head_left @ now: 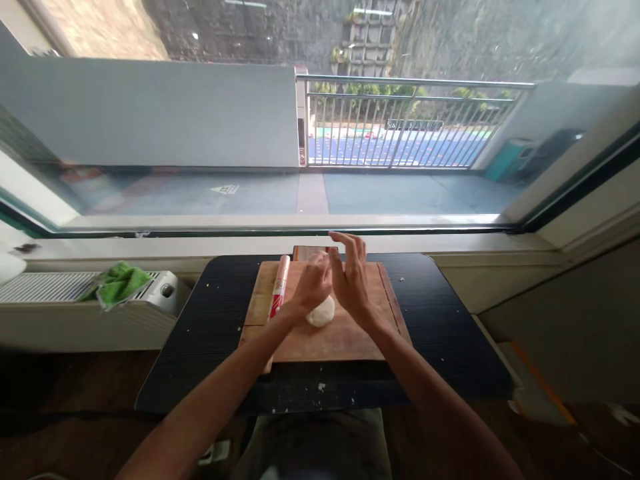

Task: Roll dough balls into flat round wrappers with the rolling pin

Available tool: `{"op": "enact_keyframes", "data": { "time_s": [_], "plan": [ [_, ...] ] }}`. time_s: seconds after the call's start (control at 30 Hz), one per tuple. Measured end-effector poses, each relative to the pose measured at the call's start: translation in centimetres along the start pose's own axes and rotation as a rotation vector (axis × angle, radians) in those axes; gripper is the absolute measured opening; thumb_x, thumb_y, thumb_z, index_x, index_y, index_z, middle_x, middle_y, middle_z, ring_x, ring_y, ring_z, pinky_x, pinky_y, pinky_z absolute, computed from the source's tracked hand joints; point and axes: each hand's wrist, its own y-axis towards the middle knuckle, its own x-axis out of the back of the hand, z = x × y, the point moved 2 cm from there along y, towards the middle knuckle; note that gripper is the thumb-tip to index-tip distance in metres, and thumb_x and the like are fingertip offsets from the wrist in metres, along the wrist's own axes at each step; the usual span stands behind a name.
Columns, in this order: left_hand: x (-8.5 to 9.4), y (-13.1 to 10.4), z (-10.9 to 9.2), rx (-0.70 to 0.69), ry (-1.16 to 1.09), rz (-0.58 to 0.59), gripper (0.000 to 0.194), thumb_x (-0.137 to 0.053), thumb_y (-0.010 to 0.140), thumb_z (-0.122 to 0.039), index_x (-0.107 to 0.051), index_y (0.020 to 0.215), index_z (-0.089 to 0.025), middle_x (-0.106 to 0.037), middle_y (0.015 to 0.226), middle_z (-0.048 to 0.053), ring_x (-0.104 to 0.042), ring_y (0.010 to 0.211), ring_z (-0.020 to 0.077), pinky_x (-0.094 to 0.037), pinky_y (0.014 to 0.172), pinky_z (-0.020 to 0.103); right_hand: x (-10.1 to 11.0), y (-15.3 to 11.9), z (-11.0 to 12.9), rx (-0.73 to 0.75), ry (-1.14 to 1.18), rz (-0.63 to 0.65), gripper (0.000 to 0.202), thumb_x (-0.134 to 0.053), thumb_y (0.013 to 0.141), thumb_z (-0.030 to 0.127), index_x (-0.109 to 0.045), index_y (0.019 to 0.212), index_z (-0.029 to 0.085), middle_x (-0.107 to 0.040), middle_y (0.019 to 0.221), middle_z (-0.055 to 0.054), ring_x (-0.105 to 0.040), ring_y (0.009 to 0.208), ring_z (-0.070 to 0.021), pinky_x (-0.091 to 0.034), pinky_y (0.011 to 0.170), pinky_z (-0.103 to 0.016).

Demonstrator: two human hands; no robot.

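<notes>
Left hand [316, 283], fingers curled, contents indiscernible, partly hides the dough [321, 312]; right hand [351, 275], open, rises beyond and right of the dough.

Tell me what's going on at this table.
Someone has both bare hands, left and right, raised close together above a wooden board. A pale round lump, which looks like dough, sits on the board just below them. A red-and-white tube lies along the board's left side.
</notes>
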Motion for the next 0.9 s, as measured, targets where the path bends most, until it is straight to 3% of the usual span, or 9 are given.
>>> {"op": "enact_keyframes", "data": {
  "time_s": [0.07,0.13,0.2,0.27,0.37,0.5,0.7,0.8,0.9],
  "plan": [
    [2.8,-0.8,0.3,0.117,0.172,0.066,0.024,-0.055,0.105,-0.019,-0.071,0.123,-0.02,-0.078,0.112,0.01,-0.074,0.099,0.0226,-0.059,0.099,0.039,2.3,-0.5,-0.5,0.005,0.006,-0.022,0.034,-0.044,0.112,0.032,-0.06,0.142,0.029,-0.064,0.134,-0.01,-0.06,0.127,-0.0269,-0.05,0.112,-0.05],
    [5.5,-2.1,0.9,0.276,0.403,0.195,0.022,-0.059,0.105,-0.03,-0.068,0.123,-0.019,-0.079,0.106,0.01,-0.076,0.1,0.0258,-0.059,0.097,0.039,4.1,-1.5,-1.4,-0.022,-0.013,-0.011,0.033,-0.047,0.111,0.033,-0.06,0.141,0.028,-0.063,0.135,-0.01,-0.062,0.125,-0.0271,-0.052,0.11,-0.05],
    [7.7,-3.7,1.6,0.403,0.612,0.297,0.042,-0.064,0.103,-0.044,-0.062,0.135,-0.017,-0.078,0.119,0.018,-0.077,0.11,0.0336,-0.059,0.093,0.041,4.8,-2.8,-2.3,-0.044,-0.049,-0.005,0.031,-0.048,0.111,0.034,-0.062,0.138,0.027,-0.064,0.132,-0.011,-0.064,0.122,-0.0277,-0.053,0.108,-0.051],
    [8.7,-5.4,2.2,0.477,0.725,0.404,0.059,-0.071,0.097,-0.054,-0.058,0.14,-0.015,-0.074,0.133,0.024,-0.075,0.12,0.04,-0.059,0.093,0.043,4.4,-4.0,-3.0,-0.056,-0.073,0.022,0.03,-0.05,0.109,0.031,-0.064,0.134,0.025,-0.065,0.129,-0.012,-0.065,0.118,-0.028,-0.054,0.106,-0.051],
    [8.8,-7.4,3.1,0.53,0.742,0.509,0.054,-0.073,0.094,-0.048,-0.059,0.134,-0.015,-0.075,0.13,0.026,-0.077,0.117,0.0406,-0.06,0.091,0.042,2.6,-5.1,-3.6,-0.029,-0.036,0.115,0.03,-0.052,0.105,0.026,-0.066,0.13,0.025,-0.064,0.124,-0.012,-0.065,0.114,-0.0278,-0.057,0.102,-0.049],
    [8.5,-8.8,4.2,0.503,0.674,0.461,0.044,-0.068,0.095,-0.035,-0.059,0.134,-0.016,-0.079,0.121,0.02,-0.079,0.11,0.0375,-0.059,0.09,0.04,1.1,-5.4,-3.6,0.023,0.015,0.228,0.032,-0.052,0.103,0.023,-0.067,0.132,0.025,-0.062,0.128,-0.012,-0.063,0.117,-0.0282,-0.058,0.101,-0.049],
    [9.7,-8.4,4.3,0.335,0.371,0.234,0.055,-0.063,0.098,-0.031,-0.053,0.151,-0.018,-0.08,0.123,0.013,-0.078,0.11,0.0285,-0.058,0.096,0.036,2.4,-4.4,-3.6,0.129,-0.035,0.234,0.029,-0.05,0.11,0.025,-0.067,0.133,0.026,-0.063,0.129,-0.013,-0.062,0.125,-0.029,-0.055,0.107,-0.05],
    [9.6,-7.6,3.0,0.188,0.137,0.266,0.053,-0.063,0.101,-0.04,-0.058,0.151,-0.022,-0.078,0.132,0.011,-0.076,0.115,0.0271,-0.058,0.101,0.037,2.7,-3.6,-3.4,0.221,-0.109,0.27,0.026,-0.049,0.112,0.025,-0.07,0.128,0.026,-0.066,0.13,-0.013,-0.061,0.124,-0.0292,-0.054,0.105,-0.049],
    [8.7,-6.9,1.7,0.089,0.087,0.359,0.044,-0.064,0.103,-0.042,-0.067,0.144,-0.026,-0.075,0.143,0.01,-0.07,0.13,0.0293,-0.054,0.113,0.04,3.1,-3.1,-3.4,0.319,-0.246,0.329,0.026,-0.048,0.113,0.024,-0.074,0.116,0.024,-0.073,0.117,-0.011,-0.064,0.111,-0.0268,-0.051,0.1,-0.045]
  ]
}}
